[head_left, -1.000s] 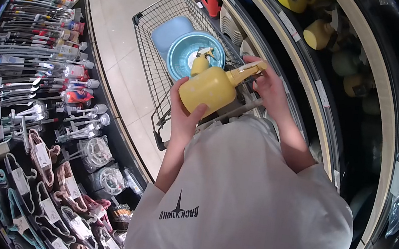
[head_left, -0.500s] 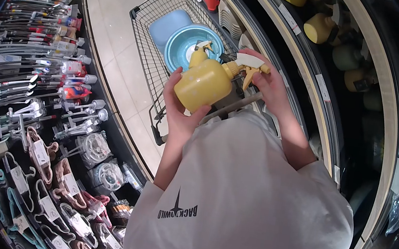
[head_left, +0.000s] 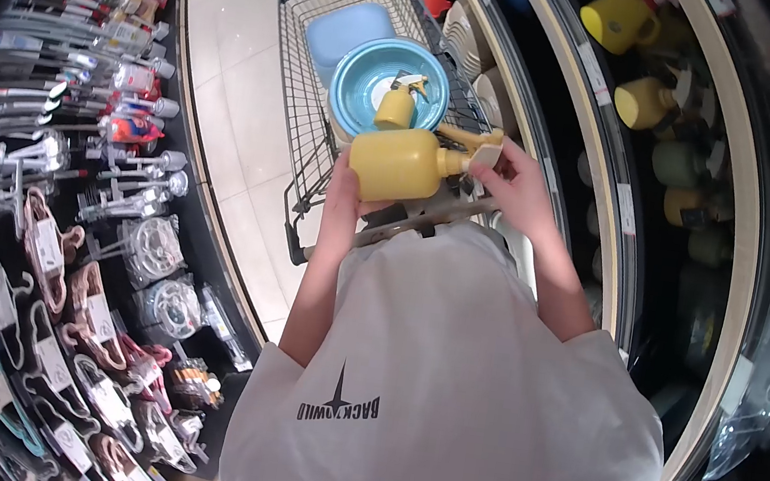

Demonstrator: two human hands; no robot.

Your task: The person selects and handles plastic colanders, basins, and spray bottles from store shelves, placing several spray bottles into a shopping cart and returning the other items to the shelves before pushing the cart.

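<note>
A large yellow spray bottle point(head_left: 397, 165) lies sideways between my hands, its nozzle end to the right. My left hand point(head_left: 343, 204) holds the bottle's base end. The fingers of my right hand point(head_left: 515, 189) pinch the pale spray head point(head_left: 485, 156). Beyond it, a smaller yellow spray bottle point(head_left: 396, 107) stands in a round blue basin point(head_left: 348, 79) inside a wire shopping cart point(head_left: 292, 63). Next to the basin in the cart is a light blue plastic item point(head_left: 349, 30).
On the left, a shelf holds many packaged brushes point(head_left: 91, 36) and bundled hangers point(head_left: 94, 304). Shelves on the right carry more yellow bottles point(head_left: 641, 104), a yellow watering can point(head_left: 618, 18) and stacked pale items point(head_left: 468, 35). A tiled floor point(head_left: 234, 55) runs beside the cart.
The big bottle has turned to lie nearly level, and its spray head has rotated, with the trigger now pointing up. The view has shifted, so the left shelf sits further left.
</note>
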